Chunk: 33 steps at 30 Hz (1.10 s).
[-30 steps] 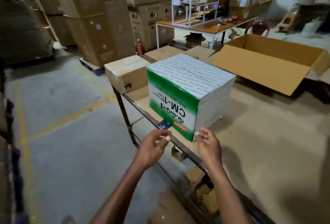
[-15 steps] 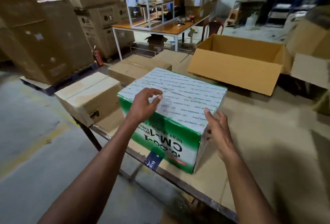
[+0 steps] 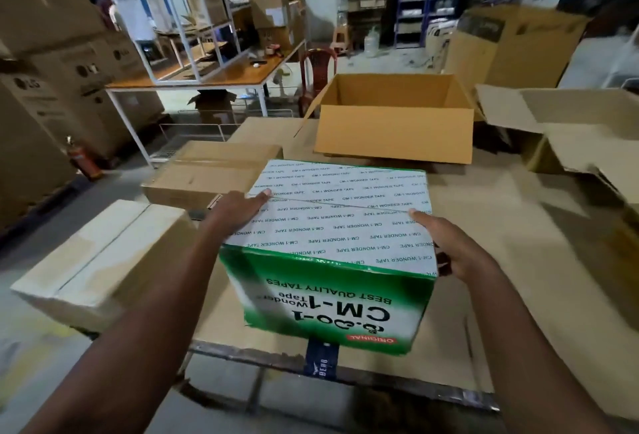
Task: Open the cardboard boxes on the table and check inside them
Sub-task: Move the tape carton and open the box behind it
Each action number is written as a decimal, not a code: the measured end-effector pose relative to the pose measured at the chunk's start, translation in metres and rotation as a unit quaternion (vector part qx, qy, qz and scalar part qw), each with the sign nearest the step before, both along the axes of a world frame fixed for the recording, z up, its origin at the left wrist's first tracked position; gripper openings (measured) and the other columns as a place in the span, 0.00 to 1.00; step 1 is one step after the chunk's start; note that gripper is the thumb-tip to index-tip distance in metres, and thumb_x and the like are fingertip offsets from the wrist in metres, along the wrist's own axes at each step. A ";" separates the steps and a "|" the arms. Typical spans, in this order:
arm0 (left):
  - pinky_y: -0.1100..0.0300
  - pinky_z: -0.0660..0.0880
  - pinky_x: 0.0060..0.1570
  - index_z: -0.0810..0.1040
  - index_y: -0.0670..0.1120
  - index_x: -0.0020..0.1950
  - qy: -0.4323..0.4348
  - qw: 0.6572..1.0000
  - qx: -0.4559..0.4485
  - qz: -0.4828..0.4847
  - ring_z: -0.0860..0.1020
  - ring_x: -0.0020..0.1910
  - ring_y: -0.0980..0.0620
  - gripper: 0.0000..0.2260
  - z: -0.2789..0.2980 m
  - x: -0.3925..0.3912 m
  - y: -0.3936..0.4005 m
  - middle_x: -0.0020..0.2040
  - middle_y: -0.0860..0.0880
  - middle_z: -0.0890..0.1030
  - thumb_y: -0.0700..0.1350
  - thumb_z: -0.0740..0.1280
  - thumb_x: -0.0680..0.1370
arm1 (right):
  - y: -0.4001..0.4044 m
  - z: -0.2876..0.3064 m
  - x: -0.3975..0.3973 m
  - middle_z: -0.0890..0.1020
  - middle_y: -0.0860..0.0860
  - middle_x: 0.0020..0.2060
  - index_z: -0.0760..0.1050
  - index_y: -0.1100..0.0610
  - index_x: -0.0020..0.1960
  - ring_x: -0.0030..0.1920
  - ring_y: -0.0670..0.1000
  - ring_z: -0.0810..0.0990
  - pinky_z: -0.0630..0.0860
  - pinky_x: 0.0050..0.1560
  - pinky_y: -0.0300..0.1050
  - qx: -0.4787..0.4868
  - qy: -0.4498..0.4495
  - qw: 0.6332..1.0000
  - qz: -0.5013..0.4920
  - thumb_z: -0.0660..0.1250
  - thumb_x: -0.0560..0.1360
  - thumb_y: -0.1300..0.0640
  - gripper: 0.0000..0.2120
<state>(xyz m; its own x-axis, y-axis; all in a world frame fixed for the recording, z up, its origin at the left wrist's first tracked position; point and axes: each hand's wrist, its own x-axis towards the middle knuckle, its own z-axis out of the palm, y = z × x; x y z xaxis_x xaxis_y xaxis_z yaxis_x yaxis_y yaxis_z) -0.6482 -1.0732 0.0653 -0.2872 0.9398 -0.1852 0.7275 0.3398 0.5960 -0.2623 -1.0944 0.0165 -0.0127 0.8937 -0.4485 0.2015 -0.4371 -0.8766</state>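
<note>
A green and white "CM-1 Wonder Tape" box (image 3: 332,226) stands closed near the front edge of the cardboard-covered table (image 3: 501,261). A seam runs across its white top. My left hand (image 3: 235,212) lies on the top's left edge, fingertips at the seam's left end. My right hand (image 3: 449,247) rests on the right edge, index finger at the seam's right end, other fingers down the side. Neither hand has lifted a flap.
Two closed brown boxes (image 3: 100,261) (image 3: 207,171) sit left of the green box. An open brown carton (image 3: 394,133) stands behind it, and another opened carton (image 3: 581,136) at the right. Stacked cartons (image 3: 52,70) line the left; a fire extinguisher (image 3: 81,159) stands on the floor.
Both hands moved from in front of the box up onto its top, ending at the two ends of the seam. The view shifted right and closer over the box.
</note>
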 end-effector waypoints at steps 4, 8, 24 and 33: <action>0.52 0.68 0.50 0.79 0.39 0.60 -0.066 0.998 -0.011 0.005 0.77 0.46 0.45 0.31 -0.009 -0.008 0.016 0.50 0.40 0.80 0.67 0.64 0.78 | 0.000 0.009 -0.005 0.88 0.56 0.45 0.82 0.53 0.56 0.45 0.61 0.87 0.81 0.41 0.49 0.006 -0.025 1.000 -0.006 0.63 0.78 0.36 0.22; 0.57 0.68 0.38 0.78 0.41 0.48 -0.127 0.991 0.004 0.033 0.73 0.34 0.48 0.22 -0.007 -0.001 0.024 0.37 0.47 0.77 0.62 0.68 0.78 | 0.002 0.007 -0.002 0.88 0.53 0.48 0.81 0.54 0.59 0.46 0.57 0.87 0.83 0.50 0.55 0.050 -0.026 0.997 -0.048 0.66 0.78 0.40 0.19; 0.42 0.73 0.58 0.84 0.55 0.58 -0.479 0.872 0.098 0.034 0.80 0.54 0.42 0.40 -0.004 0.072 0.008 0.52 0.47 0.86 0.80 0.47 0.70 | -0.020 0.058 0.082 0.84 0.44 0.59 0.70 0.49 0.72 0.59 0.46 0.83 0.82 0.49 0.40 0.321 0.020 0.946 -0.031 0.72 0.77 0.63 0.27; 0.25 0.69 0.58 0.84 0.53 0.59 -0.627 0.778 0.024 0.038 0.76 0.62 0.32 0.37 -0.026 0.085 -0.004 0.61 0.38 0.83 0.78 0.50 0.73 | -0.016 0.039 0.123 0.84 0.54 0.59 0.75 0.55 0.59 0.67 0.63 0.76 0.75 0.56 0.59 0.265 0.106 0.957 -0.058 0.55 0.72 0.76 0.23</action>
<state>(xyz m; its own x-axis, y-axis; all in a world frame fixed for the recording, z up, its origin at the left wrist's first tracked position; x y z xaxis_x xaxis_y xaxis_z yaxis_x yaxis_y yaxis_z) -0.5632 -1.0768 0.0389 0.0356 0.9438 -0.3286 -0.4561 0.3079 0.8349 -0.1397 -1.1103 0.0550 0.0605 0.9958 0.0688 -0.0290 0.0707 -0.9971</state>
